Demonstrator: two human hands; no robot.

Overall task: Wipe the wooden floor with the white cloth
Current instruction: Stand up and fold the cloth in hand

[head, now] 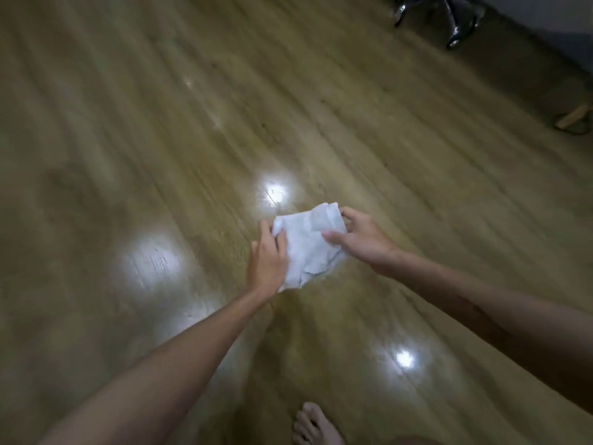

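Observation:
A crumpled white cloth (308, 248) hangs in the air above the wooden floor (160, 139), stretched between both hands. My left hand (268, 258) grips its near left edge, thumb on top. My right hand (359, 239) pinches its far right corner between thumb and fingers. The floor is glossy and shows several bright light reflections. The whole view is blurred by motion.
A chrome chair base with castors (439, 17) stands at the top right beside a dark wall (545, 27). A sandal (574, 118) lies at the right edge. My bare foot (316, 425) rests on the floor at the bottom.

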